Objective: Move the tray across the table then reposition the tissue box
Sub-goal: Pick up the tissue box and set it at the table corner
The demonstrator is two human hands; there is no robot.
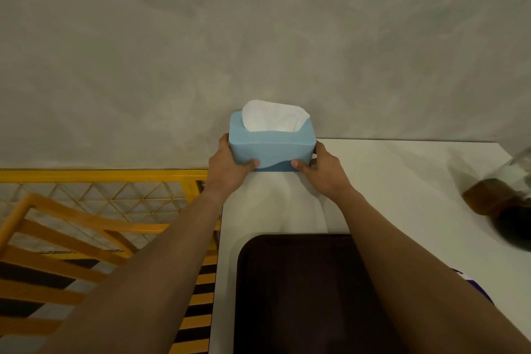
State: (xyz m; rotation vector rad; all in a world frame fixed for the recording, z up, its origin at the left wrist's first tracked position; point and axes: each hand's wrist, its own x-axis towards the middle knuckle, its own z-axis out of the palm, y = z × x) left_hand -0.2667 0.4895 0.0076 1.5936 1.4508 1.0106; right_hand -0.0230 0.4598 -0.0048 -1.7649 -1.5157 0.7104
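A light blue tissue box [271, 146] with white tissue sticking out of its top sits at the far left corner of the white table [402, 181], close to the grey wall. My left hand [230, 165] grips its left end and my right hand [321, 169] grips its right end, thumbs pressed on the near side. A dark brown tray [301, 296] lies flat on the table close to me, between my forearms; its near part runs out of the frame.
A glass jar [500, 198] with brown contents stands blurred at the table's right edge. Left of the table are a yellow metal railing [100, 178] and orange slats above a black-and-yellow striped floor. The grey wall stands directly behind the table.
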